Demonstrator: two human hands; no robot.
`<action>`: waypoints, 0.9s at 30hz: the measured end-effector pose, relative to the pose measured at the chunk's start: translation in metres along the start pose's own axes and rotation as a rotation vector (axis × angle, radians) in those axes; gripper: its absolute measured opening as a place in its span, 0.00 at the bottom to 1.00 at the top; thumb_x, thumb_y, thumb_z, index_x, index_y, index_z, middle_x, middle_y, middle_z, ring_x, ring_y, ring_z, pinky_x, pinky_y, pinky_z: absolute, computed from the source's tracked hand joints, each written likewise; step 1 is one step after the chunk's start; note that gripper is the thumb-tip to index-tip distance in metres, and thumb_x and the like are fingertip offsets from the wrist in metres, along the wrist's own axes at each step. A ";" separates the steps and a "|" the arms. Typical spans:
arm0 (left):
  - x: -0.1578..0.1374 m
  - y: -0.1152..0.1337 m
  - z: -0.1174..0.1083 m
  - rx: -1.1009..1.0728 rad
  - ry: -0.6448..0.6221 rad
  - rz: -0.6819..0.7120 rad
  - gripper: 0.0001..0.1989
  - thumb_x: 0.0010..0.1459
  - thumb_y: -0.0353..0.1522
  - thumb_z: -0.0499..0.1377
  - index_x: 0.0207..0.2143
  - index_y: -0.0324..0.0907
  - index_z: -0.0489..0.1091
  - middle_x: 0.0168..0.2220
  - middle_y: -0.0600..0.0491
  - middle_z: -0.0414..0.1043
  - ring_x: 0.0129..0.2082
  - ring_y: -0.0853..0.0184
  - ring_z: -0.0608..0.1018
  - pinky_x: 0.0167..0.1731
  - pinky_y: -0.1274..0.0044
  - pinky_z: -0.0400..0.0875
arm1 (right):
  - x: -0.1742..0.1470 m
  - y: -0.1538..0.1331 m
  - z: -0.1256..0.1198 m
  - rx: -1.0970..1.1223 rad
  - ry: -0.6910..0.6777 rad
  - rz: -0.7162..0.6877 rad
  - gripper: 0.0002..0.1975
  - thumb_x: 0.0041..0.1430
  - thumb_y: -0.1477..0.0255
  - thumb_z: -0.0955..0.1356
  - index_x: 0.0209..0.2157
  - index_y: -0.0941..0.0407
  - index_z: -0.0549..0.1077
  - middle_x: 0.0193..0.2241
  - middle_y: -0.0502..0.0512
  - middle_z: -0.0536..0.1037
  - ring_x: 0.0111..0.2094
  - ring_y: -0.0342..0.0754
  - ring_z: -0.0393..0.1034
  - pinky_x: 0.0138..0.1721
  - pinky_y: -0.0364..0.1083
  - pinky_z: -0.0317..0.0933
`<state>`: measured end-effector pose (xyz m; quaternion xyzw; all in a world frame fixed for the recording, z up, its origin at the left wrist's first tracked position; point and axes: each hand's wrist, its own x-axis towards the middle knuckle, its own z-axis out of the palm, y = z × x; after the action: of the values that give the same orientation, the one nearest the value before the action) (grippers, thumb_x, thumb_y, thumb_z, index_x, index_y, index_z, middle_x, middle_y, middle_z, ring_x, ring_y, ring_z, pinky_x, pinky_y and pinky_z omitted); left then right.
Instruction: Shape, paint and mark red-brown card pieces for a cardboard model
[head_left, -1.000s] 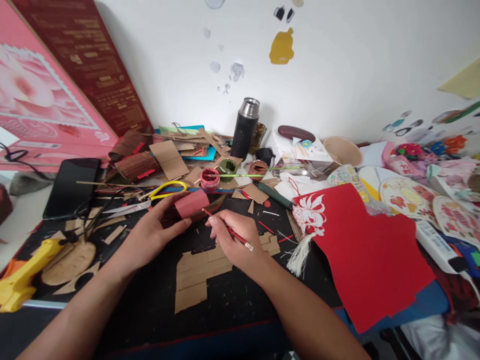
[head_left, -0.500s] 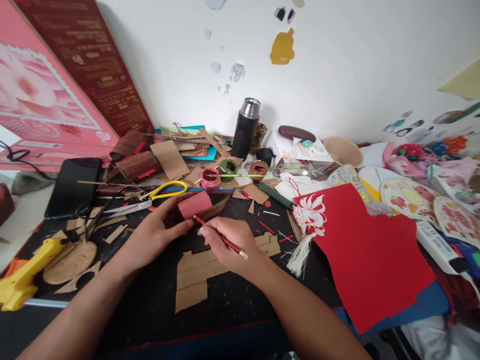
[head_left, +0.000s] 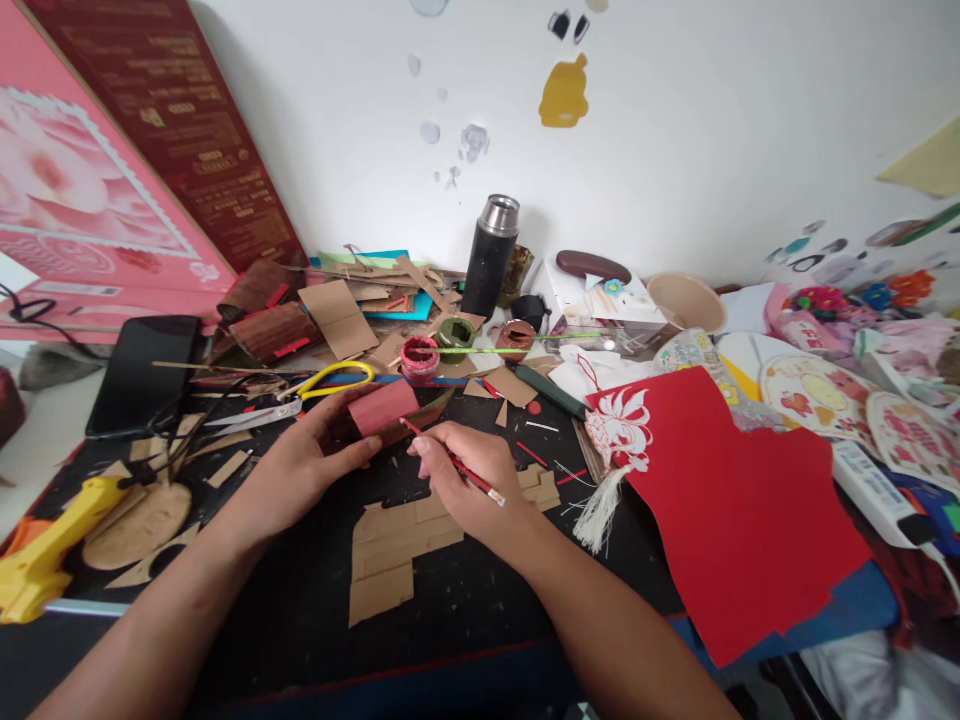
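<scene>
My left hand point(head_left: 304, 470) is wrapped round a curved, reddish-pink painted piece of cardboard point(head_left: 384, 405), thumb along its near edge. A dark greenish strip point(head_left: 429, 412) sticks out to the right from beneath that piece; whether they are joined I cannot tell. Between the thumb and fingers of my right hand point(head_left: 472, 470) is a slim red pencil point(head_left: 484, 485) with a white end. Its tip points up and left, close to the right edge of the painted piece; contact cannot be made out. Under the right hand lies a cut sheet of brown cardboard point(head_left: 386, 565).
Yellow-handled scissors point(head_left: 337, 378) lie behind the left hand. Open paint jars, one red point(head_left: 420, 360) and one green point(head_left: 455, 333), stand near a black flask point(head_left: 491, 260). A yellow glue gun point(head_left: 60, 545) is at left, red paper point(head_left: 742, 500) at right.
The pencil and my right hand have shifted slightly right, with the tip now higher. The painted piece has moved a little left and turned slightly in my left hand.
</scene>
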<state>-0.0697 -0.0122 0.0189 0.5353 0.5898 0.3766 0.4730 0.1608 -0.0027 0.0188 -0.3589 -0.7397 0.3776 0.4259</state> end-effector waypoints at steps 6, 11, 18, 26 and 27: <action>0.000 0.002 0.000 0.018 0.007 0.000 0.42 0.55 0.55 0.69 0.68 0.51 0.70 0.62 0.47 0.81 0.57 0.42 0.83 0.57 0.53 0.81 | 0.000 0.001 0.000 -0.017 0.025 0.012 0.20 0.79 0.61 0.65 0.33 0.53 0.77 0.26 0.50 0.78 0.27 0.44 0.73 0.32 0.45 0.66; 0.000 0.003 0.000 0.045 0.010 0.022 0.42 0.56 0.55 0.69 0.69 0.51 0.69 0.64 0.47 0.79 0.62 0.41 0.81 0.61 0.53 0.79 | 0.000 0.002 0.000 -0.009 0.037 0.014 0.18 0.79 0.61 0.65 0.35 0.53 0.78 0.26 0.50 0.78 0.27 0.44 0.74 0.32 0.44 0.67; 0.000 0.002 0.000 0.066 0.026 0.010 0.41 0.55 0.56 0.69 0.67 0.50 0.71 0.64 0.46 0.79 0.61 0.41 0.81 0.58 0.54 0.81 | 0.001 0.000 -0.001 -0.018 0.022 0.015 0.19 0.79 0.62 0.65 0.33 0.53 0.76 0.27 0.50 0.78 0.28 0.45 0.74 0.33 0.45 0.66; 0.001 0.000 -0.001 0.040 0.018 0.014 0.41 0.56 0.55 0.69 0.68 0.51 0.70 0.62 0.47 0.80 0.57 0.43 0.83 0.59 0.53 0.80 | 0.001 -0.001 -0.001 -0.054 -0.014 -0.010 0.19 0.80 0.63 0.64 0.32 0.52 0.73 0.25 0.49 0.75 0.27 0.45 0.71 0.34 0.45 0.64; 0.001 -0.001 -0.001 0.034 0.021 0.013 0.41 0.56 0.55 0.69 0.68 0.51 0.70 0.63 0.47 0.80 0.57 0.43 0.83 0.58 0.54 0.80 | 0.001 -0.001 -0.001 -0.061 -0.023 -0.012 0.19 0.80 0.63 0.63 0.32 0.52 0.73 0.26 0.49 0.76 0.27 0.45 0.71 0.34 0.45 0.64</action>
<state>-0.0704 -0.0116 0.0182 0.5431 0.5974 0.3752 0.4554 0.1610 -0.0021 0.0200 -0.3630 -0.7580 0.3562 0.4084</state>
